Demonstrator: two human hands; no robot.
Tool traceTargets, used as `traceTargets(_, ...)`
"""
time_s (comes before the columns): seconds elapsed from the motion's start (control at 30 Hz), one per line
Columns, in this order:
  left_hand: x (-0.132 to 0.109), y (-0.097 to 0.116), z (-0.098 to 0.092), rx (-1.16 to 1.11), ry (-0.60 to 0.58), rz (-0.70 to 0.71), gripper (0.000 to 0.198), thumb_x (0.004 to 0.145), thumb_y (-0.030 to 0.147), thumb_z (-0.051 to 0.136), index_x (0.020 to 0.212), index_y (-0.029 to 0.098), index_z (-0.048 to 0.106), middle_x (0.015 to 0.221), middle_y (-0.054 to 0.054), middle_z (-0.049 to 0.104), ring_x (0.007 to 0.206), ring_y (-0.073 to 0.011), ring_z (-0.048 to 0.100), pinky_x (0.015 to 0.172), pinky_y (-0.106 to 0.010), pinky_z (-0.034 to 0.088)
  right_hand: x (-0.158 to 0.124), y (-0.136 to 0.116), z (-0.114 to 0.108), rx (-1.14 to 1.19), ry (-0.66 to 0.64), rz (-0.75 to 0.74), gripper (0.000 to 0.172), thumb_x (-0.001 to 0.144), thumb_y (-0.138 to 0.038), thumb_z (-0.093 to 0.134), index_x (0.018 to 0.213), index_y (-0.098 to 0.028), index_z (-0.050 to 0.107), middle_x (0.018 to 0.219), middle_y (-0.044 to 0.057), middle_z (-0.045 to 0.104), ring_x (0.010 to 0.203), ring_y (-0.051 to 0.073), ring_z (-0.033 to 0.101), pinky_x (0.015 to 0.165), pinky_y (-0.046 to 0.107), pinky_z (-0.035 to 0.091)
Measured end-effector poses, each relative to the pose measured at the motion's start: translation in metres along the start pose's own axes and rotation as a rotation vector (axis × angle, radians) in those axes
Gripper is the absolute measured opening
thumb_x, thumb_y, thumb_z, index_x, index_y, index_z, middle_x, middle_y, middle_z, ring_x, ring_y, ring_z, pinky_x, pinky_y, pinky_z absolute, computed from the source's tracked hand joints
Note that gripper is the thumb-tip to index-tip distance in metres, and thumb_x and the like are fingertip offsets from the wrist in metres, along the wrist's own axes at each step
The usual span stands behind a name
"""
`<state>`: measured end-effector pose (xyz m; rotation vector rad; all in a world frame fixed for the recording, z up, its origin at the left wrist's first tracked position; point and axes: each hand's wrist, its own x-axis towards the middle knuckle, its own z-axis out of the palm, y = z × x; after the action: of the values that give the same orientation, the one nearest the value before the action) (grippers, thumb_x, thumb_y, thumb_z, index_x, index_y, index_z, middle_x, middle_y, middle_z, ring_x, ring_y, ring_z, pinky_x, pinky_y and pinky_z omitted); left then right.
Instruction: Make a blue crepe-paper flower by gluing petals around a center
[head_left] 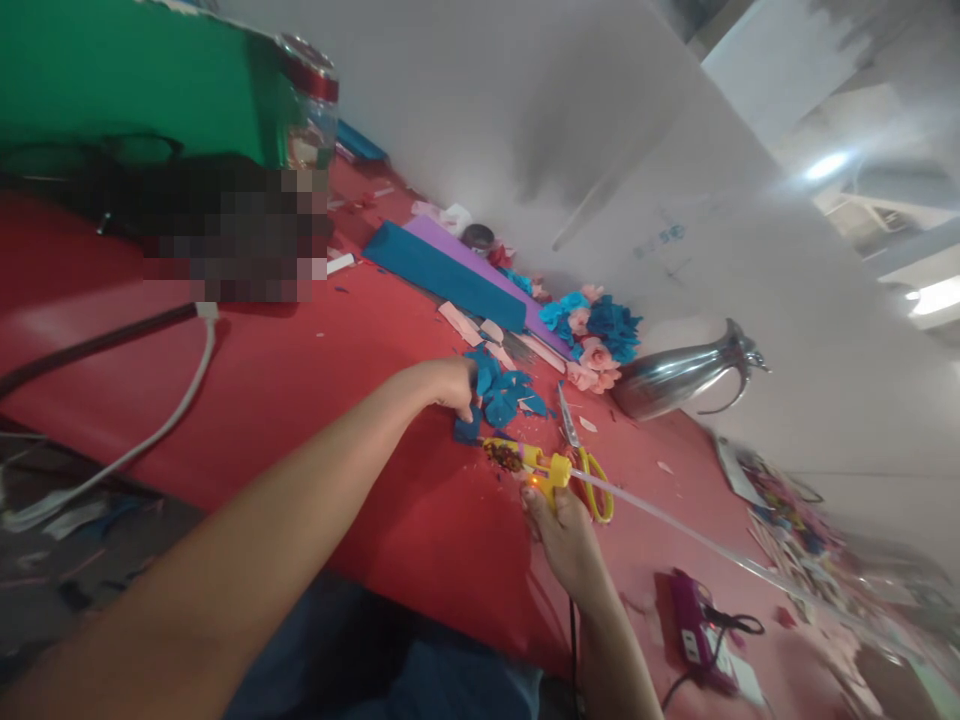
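My right hand (559, 520) is wrapped around the grip of a yellow hot glue gun (536, 458). A small orange light glows on the gun, and a long clear glue stick (675, 518) sticks out of its back. The gun's nozzle points at a blue crepe paper petal (467, 426), which my left hand (454, 386) pinches with closed fingers. Beside that hand lies a pile of loose blue paper petals (506, 395). Yellow-handled scissors (596, 485) lie just behind the glue gun, blades towards the wall.
Blue (442, 275) and purple paper sheets (480, 265) lie by the wall, near blue and pink paper flowers (600, 335). A steel jug (679, 375) stands right of them. A purple power strip (697, 630), a red-lidded jar (309, 100) and a white cable (191, 390) are also on the red table (300, 400).
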<state>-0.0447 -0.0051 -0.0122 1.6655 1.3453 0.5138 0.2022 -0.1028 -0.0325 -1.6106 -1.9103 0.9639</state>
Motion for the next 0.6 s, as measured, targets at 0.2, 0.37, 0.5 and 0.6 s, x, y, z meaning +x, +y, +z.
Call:
traceTargets(0.2, -0.001, 0.001, -0.001, -0.002, -0.010, 0.011, 0.018, 0.049, 0.003, 0.072, 0.052, 0.017, 0.060, 0.058, 0.003, 0.063, 0.061, -0.0145, 0.057, 0.060, -0.023, 0.039, 0.000, 0.001, 0.000, 0.105, -0.057, 0.092, 0.044, 0.082, -0.062, 0.049, 0.068, -0.021, 0.046, 0.050, -0.006, 0.037, 0.044, 0.010, 0.034, 0.042, 0.023, 0.027)
traceTargets(0.37, -0.001, 0.000, -0.002, 0.009, 0.008, 0.025, 0.020, 0.047, 0.004, 0.074, 0.051, 0.018, 0.059, 0.058, 0.004, 0.064, 0.064, -0.0145, 0.058, 0.062, -0.022, 0.039, 0.005, -0.004, -0.012, 0.234, 0.075, 0.108, 0.048, 0.075, -0.067, 0.055, 0.073, -0.019, 0.052, 0.055, -0.003, 0.049, 0.042, 0.009, 0.039, 0.040, 0.023, 0.030)
traceTargets(0.5, -0.001, -0.003, -0.004, 0.018, 0.009, 0.028, 0.019, 0.048, 0.006, 0.074, 0.056, 0.018, 0.062, 0.066, 0.001, 0.068, 0.069, -0.0173, 0.061, 0.065, -0.024, 0.042, 0.020, 0.006, -0.047, 0.278, 0.158, 0.145, 0.055, 0.076, -0.072, 0.050, 0.077, -0.017, 0.057, 0.052, -0.002, 0.051, 0.039, 0.008, 0.038, 0.040, 0.022, 0.031)
traceTargets(0.6, -0.001, -0.006, -0.006, -0.081, 0.094, 0.039, 0.022, 0.050, 0.008, 0.072, 0.068, 0.019, 0.066, 0.075, 0.000, 0.071, 0.078, -0.0198, 0.063, 0.069, -0.025, 0.044, 0.038, 0.029, -0.076, 0.288, 0.216, 0.190, 0.057, 0.076, -0.074, 0.045, 0.071, -0.018, 0.057, 0.043, -0.004, 0.044, 0.036, 0.011, 0.039, 0.038, 0.023, 0.031)
